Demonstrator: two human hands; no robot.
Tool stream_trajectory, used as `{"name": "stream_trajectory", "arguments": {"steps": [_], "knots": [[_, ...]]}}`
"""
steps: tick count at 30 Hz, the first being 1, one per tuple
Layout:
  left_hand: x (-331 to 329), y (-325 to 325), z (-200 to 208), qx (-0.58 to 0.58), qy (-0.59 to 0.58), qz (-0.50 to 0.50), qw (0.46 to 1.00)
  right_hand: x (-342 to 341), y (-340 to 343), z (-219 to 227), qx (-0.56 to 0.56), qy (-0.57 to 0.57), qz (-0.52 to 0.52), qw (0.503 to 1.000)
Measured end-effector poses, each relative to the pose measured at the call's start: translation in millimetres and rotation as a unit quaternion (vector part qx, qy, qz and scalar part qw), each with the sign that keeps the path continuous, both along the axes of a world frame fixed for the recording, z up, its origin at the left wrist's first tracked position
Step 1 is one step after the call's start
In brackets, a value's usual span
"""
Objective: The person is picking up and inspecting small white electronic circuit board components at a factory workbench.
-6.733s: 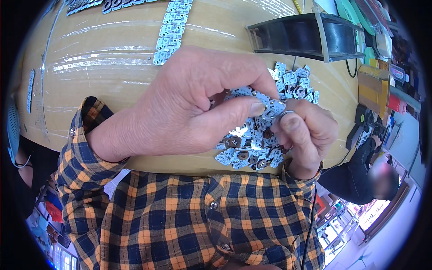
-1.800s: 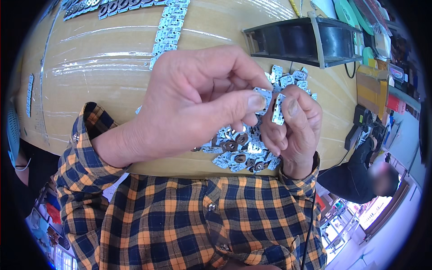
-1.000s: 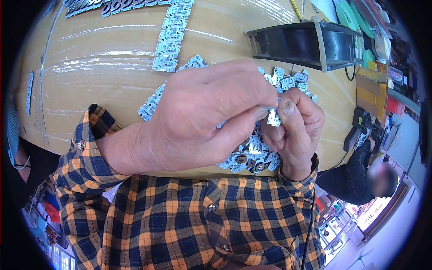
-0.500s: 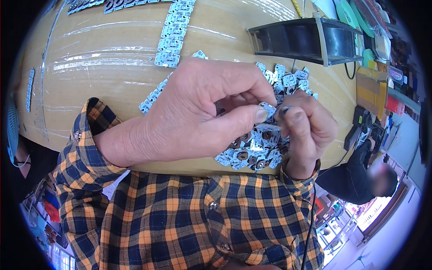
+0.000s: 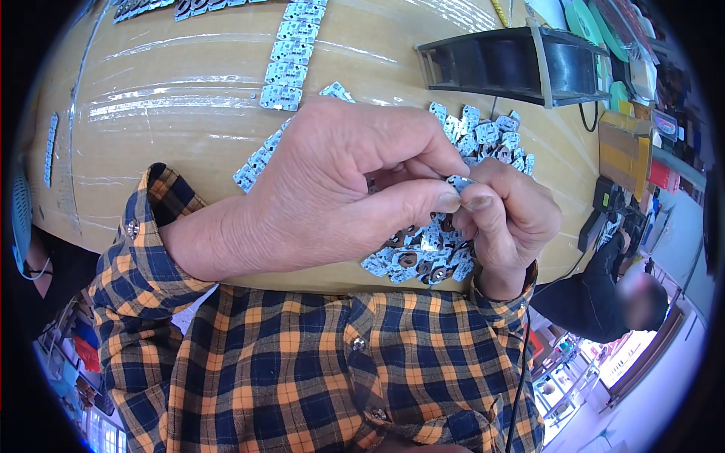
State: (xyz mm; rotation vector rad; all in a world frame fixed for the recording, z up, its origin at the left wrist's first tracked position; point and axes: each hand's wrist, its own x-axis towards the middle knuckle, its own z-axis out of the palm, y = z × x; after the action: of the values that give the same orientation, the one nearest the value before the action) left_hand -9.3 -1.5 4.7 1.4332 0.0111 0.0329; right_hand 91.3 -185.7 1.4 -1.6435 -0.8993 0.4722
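Between the thumb and forefinger of my left hand (image 5: 340, 181) is a small light-blue circuit board (image 5: 459, 183). My right hand (image 5: 513, 215) meets it there, its thumb and forefinger pinched at the board's right end. Whether a separate small part sits in the right fingertips is hidden. Under and around both hands lies a loose pile of similar boards (image 5: 411, 260), several with round brown discs on them. More of these boards (image 5: 483, 134) spread out beyond my right hand.
A row of joined boards (image 5: 287, 64) runs away from me, with a slanting row (image 5: 260, 160) beside my left wrist. At the far right stands a black bin (image 5: 513, 66) near a cardboard box (image 5: 624, 155). Another person (image 5: 604, 298) is off to the right.
My right hand has moved slightly left, and its fingertips now meet the board in my left hand. A dark bit visible at the right fingertips before is now hidden.
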Motion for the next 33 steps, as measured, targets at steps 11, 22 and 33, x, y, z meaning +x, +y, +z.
{"name": "stream_trajectory", "arguments": {"steps": [11,22,33], "knots": [[1,3,3,-0.029,-0.014,-0.04,0.999,-6,-7,6,0.03,0.295,0.022,0.955],[2,4,4,0.231,-0.166,0.058,0.957,-7,-3,2,0.033,0.272,-0.049,0.96],[-11,-24,-1,0.383,-0.296,-0.008,0.875,4,-12,-5,0.052,0.135,-0.144,0.979]]}}
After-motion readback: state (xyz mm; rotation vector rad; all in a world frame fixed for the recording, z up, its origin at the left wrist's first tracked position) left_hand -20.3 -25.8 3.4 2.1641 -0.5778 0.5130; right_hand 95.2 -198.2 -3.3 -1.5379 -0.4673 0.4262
